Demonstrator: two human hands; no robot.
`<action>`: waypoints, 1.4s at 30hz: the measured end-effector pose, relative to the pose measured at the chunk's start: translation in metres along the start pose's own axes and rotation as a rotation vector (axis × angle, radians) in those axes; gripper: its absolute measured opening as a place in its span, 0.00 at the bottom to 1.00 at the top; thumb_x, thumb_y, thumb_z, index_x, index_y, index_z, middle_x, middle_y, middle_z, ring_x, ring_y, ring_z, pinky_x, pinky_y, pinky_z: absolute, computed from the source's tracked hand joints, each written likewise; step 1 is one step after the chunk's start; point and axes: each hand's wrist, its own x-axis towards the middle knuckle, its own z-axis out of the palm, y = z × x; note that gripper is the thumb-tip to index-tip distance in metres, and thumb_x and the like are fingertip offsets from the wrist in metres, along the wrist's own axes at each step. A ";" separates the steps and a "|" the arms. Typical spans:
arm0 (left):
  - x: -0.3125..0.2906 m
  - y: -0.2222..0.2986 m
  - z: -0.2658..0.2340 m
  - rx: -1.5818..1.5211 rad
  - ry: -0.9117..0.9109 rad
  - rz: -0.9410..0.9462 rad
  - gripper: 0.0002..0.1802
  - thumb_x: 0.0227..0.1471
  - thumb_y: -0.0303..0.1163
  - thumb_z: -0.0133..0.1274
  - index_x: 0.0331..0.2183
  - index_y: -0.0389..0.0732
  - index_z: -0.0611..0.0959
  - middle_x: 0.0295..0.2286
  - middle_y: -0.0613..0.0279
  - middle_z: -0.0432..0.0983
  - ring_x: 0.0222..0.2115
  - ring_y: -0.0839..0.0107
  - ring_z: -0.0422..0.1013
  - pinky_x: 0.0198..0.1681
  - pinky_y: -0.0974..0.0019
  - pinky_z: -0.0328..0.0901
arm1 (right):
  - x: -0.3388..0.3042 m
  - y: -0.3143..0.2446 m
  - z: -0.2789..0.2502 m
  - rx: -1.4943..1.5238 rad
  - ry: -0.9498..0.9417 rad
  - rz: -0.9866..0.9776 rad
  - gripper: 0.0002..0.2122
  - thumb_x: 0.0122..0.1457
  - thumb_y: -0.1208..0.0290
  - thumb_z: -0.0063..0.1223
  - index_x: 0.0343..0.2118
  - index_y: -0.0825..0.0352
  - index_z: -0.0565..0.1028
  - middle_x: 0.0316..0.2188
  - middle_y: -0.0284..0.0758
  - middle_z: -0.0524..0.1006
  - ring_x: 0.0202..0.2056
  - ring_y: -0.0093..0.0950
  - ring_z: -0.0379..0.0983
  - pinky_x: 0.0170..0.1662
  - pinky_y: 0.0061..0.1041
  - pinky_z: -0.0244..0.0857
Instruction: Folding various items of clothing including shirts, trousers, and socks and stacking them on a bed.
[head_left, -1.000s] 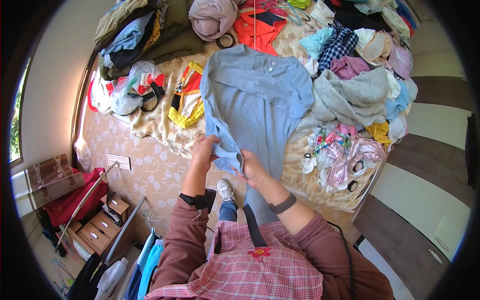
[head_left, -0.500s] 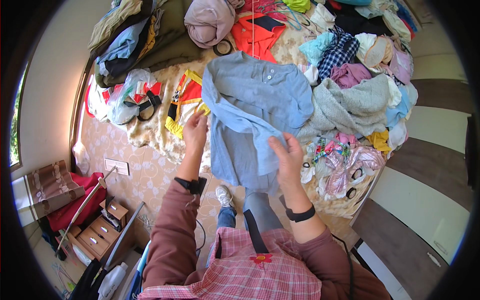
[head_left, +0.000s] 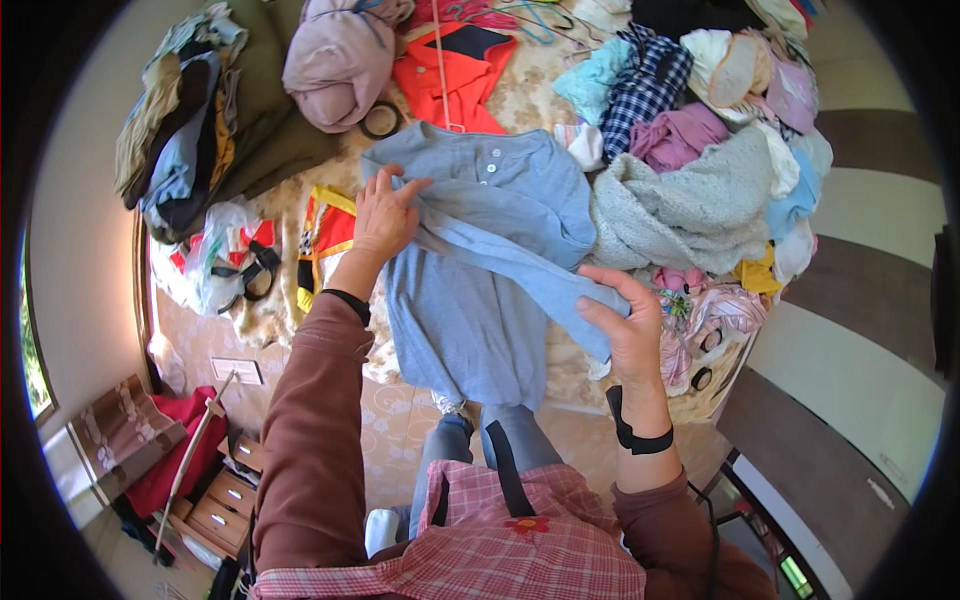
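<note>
A blue-grey long-sleeved shirt with white buttons at the neck lies spread in front of me, its lower part hanging over the bed's near edge. One sleeve is drawn diagonally across the front. My left hand rests on the shirt near its left shoulder, fingers apart, touching the cloth where that sleeve begins. At the sleeve's other end, my right hand pinches the cuff between thumb and fingers. A red and yellow garment lies just left of the shirt.
Heaped clothes surround the shirt: a grey knit, a checked dark blue garment, a red garment and a mauve bundle. A black tape roll lies behind it. A wooden drawer unit stands lower left.
My left hand has moved forward from beside the shirt onto its shoulder. My right hand has drawn the sleeve end rightward, stretching it across the front. The view has shifted right.
</note>
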 end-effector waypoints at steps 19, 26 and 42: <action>0.029 -0.077 -0.002 -0.266 -0.098 -0.117 0.07 0.50 0.38 0.49 0.33 0.49 0.77 0.25 0.59 0.72 0.32 0.59 0.68 0.40 0.55 0.57 | 0.043 0.108 -0.005 -0.090 0.520 0.016 0.08 0.53 0.73 0.57 0.34 0.72 0.76 0.25 0.29 0.76 0.27 0.16 0.70 0.30 0.17 0.62; 0.031 -0.089 0.024 -0.042 0.088 -0.048 0.09 0.48 0.38 0.52 0.35 0.50 0.77 0.29 0.58 0.73 0.36 0.58 0.67 0.40 0.54 0.57 | 0.086 0.130 0.006 -0.709 0.841 -0.197 0.12 0.45 0.66 0.63 0.25 0.66 0.71 0.17 0.35 0.68 0.21 0.32 0.65 0.27 0.31 0.60; -0.218 0.047 0.082 -0.212 -0.020 -0.719 0.35 0.37 0.52 0.62 0.36 0.33 0.69 0.32 0.49 0.66 0.35 0.50 0.65 0.39 0.50 0.61 | -0.073 0.222 0.025 -0.781 0.556 0.107 0.18 0.44 0.62 0.64 0.32 0.67 0.69 0.28 0.38 0.69 0.30 0.35 0.67 0.36 0.32 0.62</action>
